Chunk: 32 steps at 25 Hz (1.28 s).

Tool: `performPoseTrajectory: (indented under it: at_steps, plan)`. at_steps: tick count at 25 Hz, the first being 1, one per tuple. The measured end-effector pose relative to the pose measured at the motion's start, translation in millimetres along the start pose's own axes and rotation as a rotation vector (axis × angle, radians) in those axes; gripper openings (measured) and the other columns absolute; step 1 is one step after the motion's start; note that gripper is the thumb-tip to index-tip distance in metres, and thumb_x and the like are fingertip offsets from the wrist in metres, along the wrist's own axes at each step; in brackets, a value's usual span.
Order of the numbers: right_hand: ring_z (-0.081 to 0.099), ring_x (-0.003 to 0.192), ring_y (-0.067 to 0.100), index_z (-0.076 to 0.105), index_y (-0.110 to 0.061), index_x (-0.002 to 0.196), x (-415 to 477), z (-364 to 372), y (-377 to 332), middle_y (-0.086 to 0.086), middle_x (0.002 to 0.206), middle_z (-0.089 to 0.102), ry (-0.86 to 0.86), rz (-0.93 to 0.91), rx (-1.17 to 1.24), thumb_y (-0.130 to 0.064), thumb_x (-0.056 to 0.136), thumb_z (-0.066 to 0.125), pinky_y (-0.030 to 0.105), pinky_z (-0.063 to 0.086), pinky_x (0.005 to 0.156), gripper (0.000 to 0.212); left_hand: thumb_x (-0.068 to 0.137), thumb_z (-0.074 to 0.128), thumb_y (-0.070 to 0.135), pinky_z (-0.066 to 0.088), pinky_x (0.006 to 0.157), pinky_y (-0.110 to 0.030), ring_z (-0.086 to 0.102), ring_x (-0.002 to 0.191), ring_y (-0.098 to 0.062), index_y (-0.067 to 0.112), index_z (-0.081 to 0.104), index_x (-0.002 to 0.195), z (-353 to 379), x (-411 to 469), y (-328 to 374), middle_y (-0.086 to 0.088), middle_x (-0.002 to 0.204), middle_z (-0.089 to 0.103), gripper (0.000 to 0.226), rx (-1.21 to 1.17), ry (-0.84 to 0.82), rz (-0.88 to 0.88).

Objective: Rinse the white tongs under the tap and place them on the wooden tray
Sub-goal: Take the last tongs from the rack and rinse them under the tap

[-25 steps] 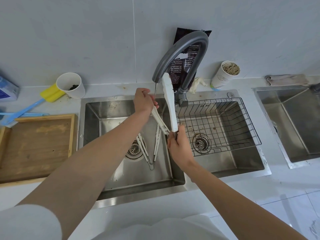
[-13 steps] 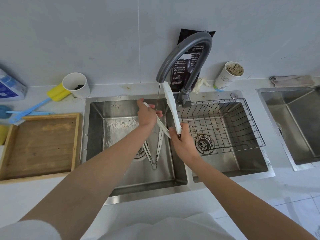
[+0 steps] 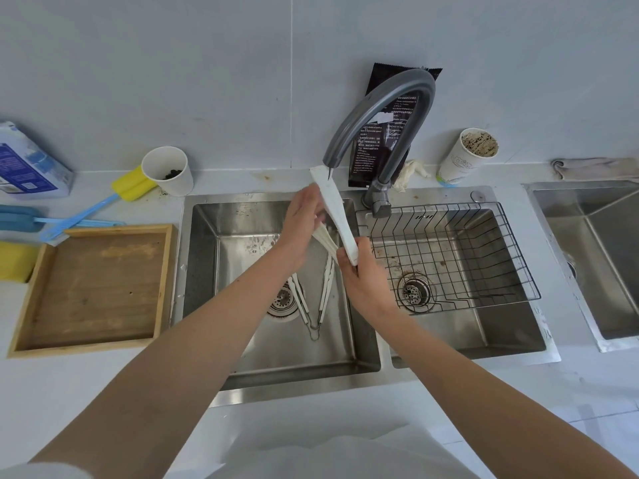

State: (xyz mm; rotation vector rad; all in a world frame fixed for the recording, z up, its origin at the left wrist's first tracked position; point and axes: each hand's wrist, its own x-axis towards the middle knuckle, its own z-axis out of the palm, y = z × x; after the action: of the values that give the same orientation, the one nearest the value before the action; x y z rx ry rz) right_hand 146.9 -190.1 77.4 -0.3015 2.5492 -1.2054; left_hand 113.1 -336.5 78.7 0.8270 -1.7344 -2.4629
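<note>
The person stands at the sink [image 3: 202, 271] with the white tongs [image 3: 334, 210] raised under the spout of the tap [image 3: 380, 102], the tip of the upper arm right at the nozzle. The right hand [image 3: 361, 274] grips the hinged end. The left hand [image 3: 299, 221] has its fingers closed round the lower arm, spreading the tongs apart. Whether much water runs I cannot tell; at most a thin thread shows at the nozzle. The wooden tray [image 3: 93, 288] sits on the desk [image 3: 86, 392] left of the basin, well apart from both hands.

The risks, as I judge them: wet plastic is slippery, and the sprung arm could snap out of the left fingers. That would flick water about or drop the tongs onto the second pair of tongs [image 3: 313, 299] lying by the drain below. The raised tip could knock the spout. Carried across without a shake, the tongs would drip over the desk and wet the tray's wood.
</note>
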Motion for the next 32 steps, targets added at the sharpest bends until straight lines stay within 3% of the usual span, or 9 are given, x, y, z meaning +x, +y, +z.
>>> performPoseTrajectory:
  at_steps: [2,5,8,10,13,19,23,26,32]
  plan:
    - [0.054,0.059,0.021,0.04,-0.017,0.107,4,6,1,0.008,0.076,0.057,-0.011,0.013,-0.007,-0.03,0.104,0.044,0.029,0.038,0.047,0.014,0.104,0.04,0.035,0.053,0.096,-0.039,0.067,0.106,-0.026,0.011,0.049,0.126,8,-8,6,-0.011,0.115,0.067,0.034,-0.206,-0.066,-0.048]
    - [0.054,0.064,0.03,0.037,-0.015,0.103,7,13,7,0.017,0.08,0.058,-0.04,0.033,-0.049,-0.027,0.103,0.043,0.031,0.034,0.048,0.013,0.105,0.039,0.019,0.059,0.082,-0.036,0.07,0.088,-0.027,0.007,0.052,0.113,19,-12,7,-0.015,0.103,0.069,0.019,-0.192,-0.027,0.002]
    - [0.053,0.071,0.033,0.038,-0.01,0.105,4,12,12,0.018,0.084,0.056,-0.057,0.038,-0.094,-0.01,0.101,0.041,0.034,0.033,0.051,0.005,0.105,0.038,0.015,0.061,0.075,-0.031,0.069,0.079,-0.023,0.002,0.052,0.112,29,-5,10,-0.013,0.095,0.069,0.02,-0.215,0.039,-0.002]
    - [0.051,0.076,0.032,0.037,-0.011,0.105,-2,11,12,0.016,0.088,0.054,-0.066,0.051,-0.11,-0.002,0.098,0.039,0.034,0.032,0.055,0.012,0.105,0.039,0.014,0.061,0.072,-0.03,0.069,0.075,-0.021,0.001,0.052,0.113,34,1,13,-0.012,0.093,0.069,0.02,-0.239,0.078,-0.026]
    - [0.049,0.078,0.03,0.031,-0.02,0.1,-13,13,15,0.014,0.091,0.052,-0.077,0.063,-0.108,-0.001,0.097,0.037,0.031,0.03,0.055,0.02,0.105,0.039,0.019,0.059,0.068,-0.029,0.068,0.07,-0.017,0.005,0.054,0.11,38,9,18,-0.008,0.092,0.071,0.021,-0.25,0.141,-0.08]
    - [0.052,0.075,0.029,0.034,-0.014,0.098,-20,9,15,0.013,0.086,0.054,-0.036,0.062,-0.078,-0.005,0.1,0.039,0.028,0.034,0.05,0.011,0.104,0.041,0.028,0.05,0.059,-0.026,0.056,0.06,-0.015,0.009,0.062,0.101,38,16,33,-0.006,0.082,0.066,0.029,-0.393,0.13,-0.204]
    - [0.053,0.071,0.031,0.032,-0.016,0.096,-18,10,12,0.015,0.083,0.055,-0.032,0.097,-0.021,-0.013,0.104,0.037,0.037,0.039,0.054,0.01,0.101,0.041,0.047,0.042,0.052,-0.022,0.048,0.052,-0.011,0.014,0.061,0.089,41,10,33,0.0,0.067,0.054,0.04,-0.521,-0.006,-0.303]
    - [0.047,0.068,0.028,0.032,-0.019,0.094,-12,8,11,0.016,0.083,0.053,-0.007,0.133,0.016,-0.012,0.102,0.037,0.035,0.035,0.054,0.012,0.098,0.037,0.057,0.037,0.051,-0.022,0.043,0.051,-0.011,0.016,0.055,0.084,48,3,25,0.002,0.062,0.047,0.047,-0.477,-0.073,-0.299]
    - [0.042,0.063,0.025,0.033,-0.017,0.089,-3,0,5,0.013,0.075,0.048,0.01,0.132,0.02,-0.005,0.099,0.037,0.034,0.032,0.052,0.016,0.102,0.041,0.04,0.05,0.059,-0.024,0.058,0.06,-0.012,0.013,0.059,0.117,47,-7,15,-0.004,0.083,0.068,0.035,-0.423,-0.092,-0.207]
